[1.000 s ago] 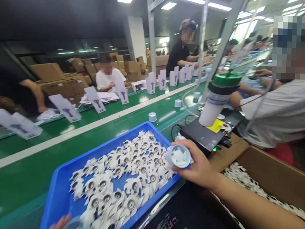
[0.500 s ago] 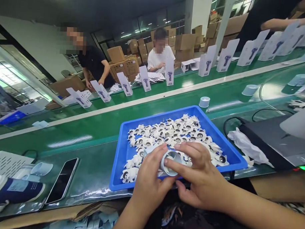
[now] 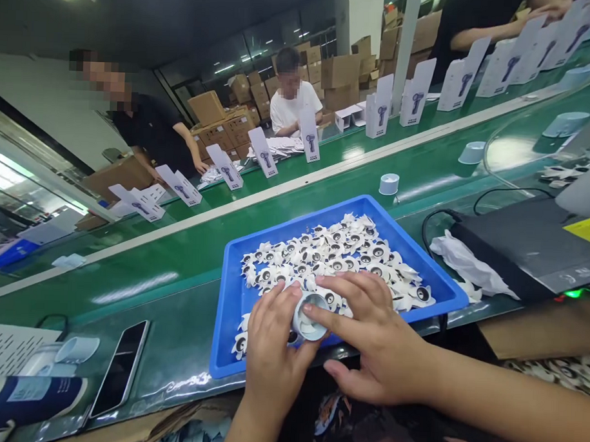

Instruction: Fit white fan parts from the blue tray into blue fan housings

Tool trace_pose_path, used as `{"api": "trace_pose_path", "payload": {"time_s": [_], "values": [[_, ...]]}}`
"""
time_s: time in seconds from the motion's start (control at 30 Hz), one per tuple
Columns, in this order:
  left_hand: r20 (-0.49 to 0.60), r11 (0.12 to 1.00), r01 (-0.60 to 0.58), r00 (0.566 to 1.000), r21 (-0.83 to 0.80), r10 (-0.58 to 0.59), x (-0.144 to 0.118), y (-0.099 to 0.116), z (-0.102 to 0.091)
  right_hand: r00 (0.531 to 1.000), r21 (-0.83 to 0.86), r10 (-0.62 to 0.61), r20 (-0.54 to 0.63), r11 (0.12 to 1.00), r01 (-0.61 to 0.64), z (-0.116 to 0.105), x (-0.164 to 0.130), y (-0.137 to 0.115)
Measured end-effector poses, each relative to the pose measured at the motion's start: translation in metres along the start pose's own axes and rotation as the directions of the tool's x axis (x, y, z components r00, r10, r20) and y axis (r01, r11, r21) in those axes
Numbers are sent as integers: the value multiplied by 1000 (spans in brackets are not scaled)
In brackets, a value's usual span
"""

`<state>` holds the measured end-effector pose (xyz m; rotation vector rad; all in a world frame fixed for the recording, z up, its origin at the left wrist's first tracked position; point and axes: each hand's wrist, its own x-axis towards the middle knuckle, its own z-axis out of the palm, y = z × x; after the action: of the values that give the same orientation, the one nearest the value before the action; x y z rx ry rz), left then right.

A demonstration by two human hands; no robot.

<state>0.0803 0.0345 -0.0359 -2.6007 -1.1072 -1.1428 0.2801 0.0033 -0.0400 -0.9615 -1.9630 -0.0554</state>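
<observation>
My left hand (image 3: 276,343) is wrapped round a light blue plastic ring-shaped housing (image 3: 300,321), its round mouth tipped up toward me. Inside it a white fan blade wheel (image 3: 309,324) shows in part. My right hand (image 3: 373,340) has its fingers apart, with the index fingertip pressed into the housing's mouth and the thumb clear of it. Both hands are over the near edge of a blue tray (image 3: 447,292), which holds many white fan blade wheels (image 3: 337,264) with dark round hubs.
A phone (image 3: 120,366) and a dark blue cup (image 3: 37,392) lie left. Beyond the tray a green conveyor (image 3: 188,243) carries white boxes (image 3: 309,141) and a light blue housing (image 3: 388,183). A dark device (image 3: 531,236) stands right. Several people are across the belt.
My view has shifted slightly, and both hands with the housing appear a little lower and further left. The right index finger stays in the housing's mouth. Boxes on the belt appear shifted left.
</observation>
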Motion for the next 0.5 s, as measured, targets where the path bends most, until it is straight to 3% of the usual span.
{"api": "trace_pose_path", "payload": {"time_s": [0.13,0.23,0.33,0.43,0.5], "values": [[-15,999,15,1000,50,-15,1,-1,0,999,49,3,-43,999,-1,0,1,4],[-1,999,11,1000,38,-11,1,-2,0,1000,39,0,18,999,-1,1,2,6],[-3,998,43,999,34,-43,2,-3,-1,999,66,26,-39,998,-23,2,2,8],[15,999,33,999,19,-34,1,-5,-2,999,87,0,36,996,-3,4,3,9],[25,999,39,999,10,-40,1,-6,-2,999,121,27,20,992,-30,4,3,10]]}}
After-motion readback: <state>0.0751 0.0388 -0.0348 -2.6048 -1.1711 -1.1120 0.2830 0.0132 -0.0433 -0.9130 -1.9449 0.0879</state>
